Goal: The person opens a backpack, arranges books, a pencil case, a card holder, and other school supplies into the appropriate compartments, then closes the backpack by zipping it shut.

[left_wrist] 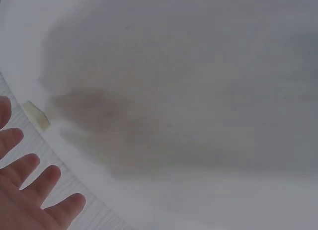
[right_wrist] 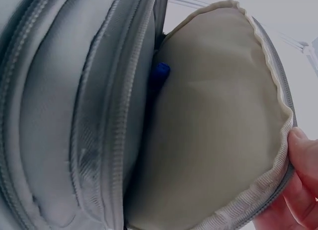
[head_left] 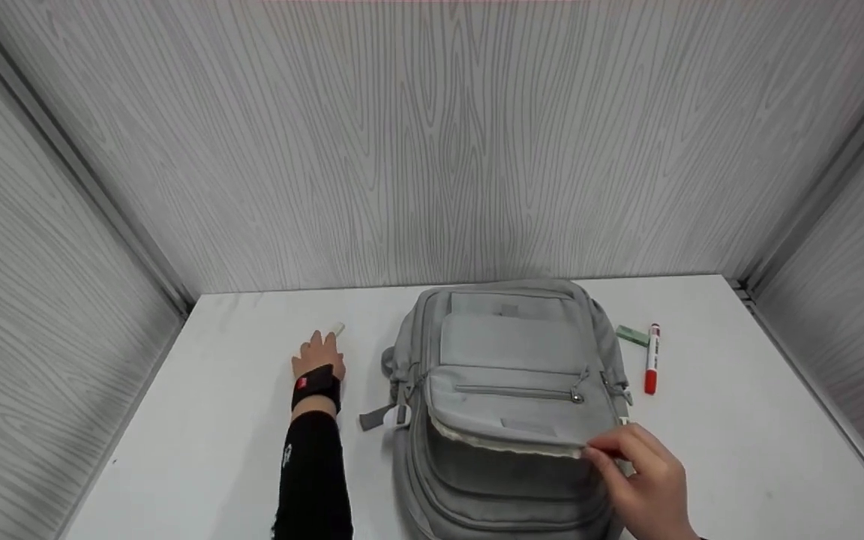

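From head cam, grey backpack (head_left: 507, 405) lies mid-table, right hand (head_left: 646, 487) pinching its soft pocket flap (head_left: 507, 442) at near-right edge, left hand (head_left: 318, 360) flat & relaxed w/ fingers straight by small eraser (head_left: 338, 328); left-wrist cam: fingers (left_wrist: 30, 185) spread, holding nothing; right-wrist cam: floppy cream lining (right_wrist: 213, 130) held open, blue pen (right_wrist: 160, 73) inside — prob. light, limp fabric, best gripped at stitched rim.

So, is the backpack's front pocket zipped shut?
No, the right hand holds the pocket flap of the backpack open, showing beige lining.

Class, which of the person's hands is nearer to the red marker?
Right. The right hand pinches the backpack pocket edge, just below the red marker; the left hand lies beyond the backpack's far side.
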A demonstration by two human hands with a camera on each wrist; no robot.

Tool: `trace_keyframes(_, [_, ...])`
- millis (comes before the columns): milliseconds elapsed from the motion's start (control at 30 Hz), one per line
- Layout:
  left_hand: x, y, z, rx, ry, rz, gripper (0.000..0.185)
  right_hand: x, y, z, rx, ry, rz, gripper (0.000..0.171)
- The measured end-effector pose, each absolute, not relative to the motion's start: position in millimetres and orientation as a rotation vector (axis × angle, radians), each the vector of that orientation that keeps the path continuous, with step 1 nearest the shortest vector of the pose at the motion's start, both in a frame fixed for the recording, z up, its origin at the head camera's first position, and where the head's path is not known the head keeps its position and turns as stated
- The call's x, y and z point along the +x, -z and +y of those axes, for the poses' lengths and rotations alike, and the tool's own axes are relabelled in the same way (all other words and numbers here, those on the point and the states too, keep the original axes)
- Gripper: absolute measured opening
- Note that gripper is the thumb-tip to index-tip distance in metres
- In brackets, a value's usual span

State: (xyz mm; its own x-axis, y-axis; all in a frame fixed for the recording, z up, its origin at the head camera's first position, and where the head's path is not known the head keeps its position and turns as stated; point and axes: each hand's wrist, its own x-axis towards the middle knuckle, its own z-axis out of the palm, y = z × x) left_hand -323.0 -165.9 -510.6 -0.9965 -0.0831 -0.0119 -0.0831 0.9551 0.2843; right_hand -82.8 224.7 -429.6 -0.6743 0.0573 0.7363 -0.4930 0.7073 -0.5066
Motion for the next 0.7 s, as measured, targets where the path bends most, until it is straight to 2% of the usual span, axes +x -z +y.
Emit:
trace_keyframes(333, [-308.3, 522.4, -191.6, 0.166, 0.501, -3.246, 0.056, -61.7, 446.1, 219.6, 0.451, -0.996, -2.137, 0.039])
trace_keyframes(467, [-305.8, 517.9, -193.4, 0.059, 0.466, -3.162, 0.042, -60.7, 444.6, 221.3, 0.483, -1.009, -2.111, 0.013])
trace_keyframes(567, [-306.6, 514.7, -189.3, 0.014, 0.541, -3.040, 0.027, -59.4, 441.7, 223.4, 0.488, -1.015, -2.101, 0.026])
trace_keyframes(700, [-301.3, 512.6, -180.1, 0.016, 0.725, -2.916, 0.025, -55.6, 438.4, 225.3, 0.444, -1.012, -2.124, 0.020])
